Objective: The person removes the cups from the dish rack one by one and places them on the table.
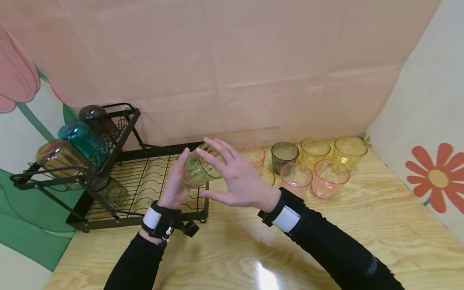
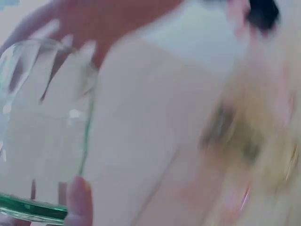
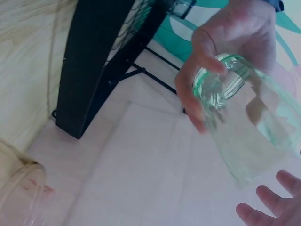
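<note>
My left hand [image 1: 173,186] grips a pale green drinking glass [image 1: 197,171] by its thick base, thumb and fingers curled round it. The glass is held tilted in the air above the right end of the black dish rack [image 1: 164,151]. Beside its rim is my right hand [image 1: 244,177], fingers spread and fairly straight. In the right wrist view, those fingertips [image 3: 265,200] show a gap from the glass [image 3: 249,127]. The left wrist view is blurred, but the glass [image 2: 47,127] and a left fingertip [image 2: 79,200] at its base show.
On the rack's upper tier lie a brown glass [image 1: 61,159], a teal glass [image 1: 81,139] and a dark glass [image 1: 96,119]. A grey glass [image 1: 108,191] sits below. Right of my hands stand several glasses, including a grey one [image 1: 284,157], a pink one [image 1: 330,181] and a yellow one [image 1: 349,151].
</note>
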